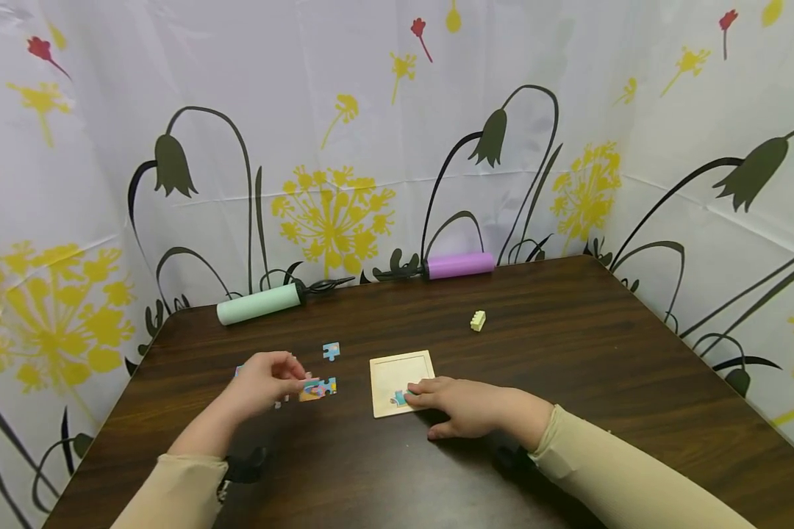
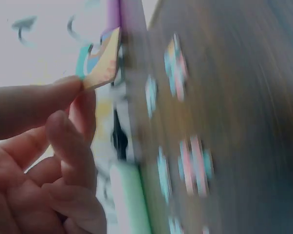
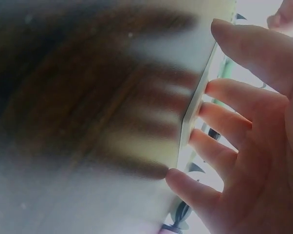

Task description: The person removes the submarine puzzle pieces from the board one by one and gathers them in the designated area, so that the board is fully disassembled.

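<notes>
My left hand (image 1: 262, 383) pinches a jigsaw piece (image 2: 106, 63) between thumb and finger, raised over the table in the left wrist view. This piece has a yellow-orange part and some teal. Below and around that hand lie loose jigsaw pieces, among them a blue one (image 1: 331, 351) farther back. My right hand (image 1: 465, 408) rests at the front right of a square wooden puzzle tray (image 1: 392, 369), its spread fingertips on the tray's edge. Near those fingertips a teal and white jigsaw piece (image 1: 398, 399) lies inside the tray, partly covered by the hand.
At the back of the dark wooden table (image 1: 542, 353) lie a mint-green cylinder (image 1: 259, 304) and a purple cylinder (image 1: 460, 265), each with a black end. A small pale yellow toy brick (image 1: 478, 321) sits behind the tray. A flowered curtain (image 1: 384, 132) hangs behind.
</notes>
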A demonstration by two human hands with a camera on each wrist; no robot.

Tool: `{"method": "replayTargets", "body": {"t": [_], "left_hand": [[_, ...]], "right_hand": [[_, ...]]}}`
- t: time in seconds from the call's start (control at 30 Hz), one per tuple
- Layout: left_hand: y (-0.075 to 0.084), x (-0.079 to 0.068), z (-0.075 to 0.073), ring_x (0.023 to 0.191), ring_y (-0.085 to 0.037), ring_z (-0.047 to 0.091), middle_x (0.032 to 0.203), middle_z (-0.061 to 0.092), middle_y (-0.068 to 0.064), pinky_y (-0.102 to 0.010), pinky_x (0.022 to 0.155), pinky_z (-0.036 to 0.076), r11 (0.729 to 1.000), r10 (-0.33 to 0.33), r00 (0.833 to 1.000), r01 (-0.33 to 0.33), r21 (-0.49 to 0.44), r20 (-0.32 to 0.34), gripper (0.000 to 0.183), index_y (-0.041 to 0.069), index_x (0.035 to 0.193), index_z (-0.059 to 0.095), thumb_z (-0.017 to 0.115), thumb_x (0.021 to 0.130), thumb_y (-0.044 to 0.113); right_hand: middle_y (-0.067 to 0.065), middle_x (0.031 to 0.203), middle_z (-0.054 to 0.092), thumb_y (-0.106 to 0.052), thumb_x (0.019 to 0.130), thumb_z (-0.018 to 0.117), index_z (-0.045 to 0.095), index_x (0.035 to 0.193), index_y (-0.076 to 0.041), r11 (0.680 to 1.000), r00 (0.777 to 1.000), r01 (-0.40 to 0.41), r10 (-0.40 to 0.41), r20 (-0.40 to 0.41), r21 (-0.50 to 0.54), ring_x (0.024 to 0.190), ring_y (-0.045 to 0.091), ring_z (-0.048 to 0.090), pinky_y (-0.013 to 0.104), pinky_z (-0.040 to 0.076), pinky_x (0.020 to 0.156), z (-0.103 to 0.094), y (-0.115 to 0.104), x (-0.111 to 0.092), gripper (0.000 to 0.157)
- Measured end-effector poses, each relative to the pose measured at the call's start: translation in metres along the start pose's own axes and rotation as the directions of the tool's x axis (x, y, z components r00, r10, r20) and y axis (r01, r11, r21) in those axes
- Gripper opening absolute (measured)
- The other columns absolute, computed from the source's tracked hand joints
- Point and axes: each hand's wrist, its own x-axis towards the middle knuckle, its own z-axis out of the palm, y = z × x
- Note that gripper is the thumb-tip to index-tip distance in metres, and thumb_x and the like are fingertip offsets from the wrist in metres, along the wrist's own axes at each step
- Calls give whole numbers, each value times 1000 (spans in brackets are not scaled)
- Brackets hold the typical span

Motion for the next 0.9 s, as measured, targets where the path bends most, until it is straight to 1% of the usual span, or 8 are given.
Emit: {"method": "replayTargets", "body": {"t": [0.13,0.23,0.33,0.4,0.5,0.7,0.8,0.9], "left_hand": [[-31,-29,-32,67,-20,53,76,62,-3,-34,57,46,998,-47,999,48,43,-5,6,2,89,70,73,86,6],[-54,-50,-50,67,-21,54,77,64,-5,-34,59,48,991,-135,991,135,21,2,7,-1,92,71,71,87,4],[-74,-67,-59,67,-21,54,77,64,-4,-33,60,48,973,-229,973,229,1,3,9,-3,94,71,69,88,3],[-85,-74,-60,68,-21,54,78,64,-4,-33,61,48,960,-281,960,281,-9,5,9,-3,94,71,68,88,3],[-95,-80,-58,69,-22,55,81,66,-3,-33,61,47,946,-323,946,323,-24,11,10,-4,94,70,68,88,4],[-103,-83,-52,70,-22,56,81,67,-4,-35,62,47,940,-336,942,337,-48,21,14,-4,95,65,70,87,7],[-104,-82,-49,70,-22,55,77,65,-3,-35,62,47,937,-346,938,346,-46,6,15,-2,93,63,71,87,9],[-101,-80,-46,67,-22,55,73,63,-2,-35,61,47,938,-347,937,347,-13,-28,16,0,89,62,73,85,11]], "right_hand": [[4,158,31,-32,96,66,38,153,-14,1000,1000,-4,4,5,0,145,23,25,38,25,113,-1,-1,0,66],[4,158,31,-32,96,65,37,153,-14,1000,1000,-8,8,5,11,145,23,25,39,25,113,-1,-2,0,66],[4,159,30,-33,96,65,38,153,-14,1000,1000,-14,14,7,21,145,23,24,40,25,113,-2,-2,-2,66],[4,159,30,-33,96,65,38,153,-14,1000,1000,-17,16,7,24,145,24,25,40,25,113,-2,-2,-3,65],[4,158,31,-32,96,66,38,152,-13,999,1000,-13,13,6,31,145,24,25,40,26,113,-3,-1,-3,65],[3,159,30,-33,97,65,38,152,-14,999,1000,-9,9,12,47,146,24,24,41,25,113,-3,-1,-1,65],[3,159,30,-33,96,65,38,152,-14,999,1000,-9,9,10,46,146,24,24,41,25,113,-3,0,-1,65],[4,158,31,-32,96,65,38,152,-13,999,1000,-3,3,8,48,145,24,24,40,25,113,-3,0,-1,65]]}}
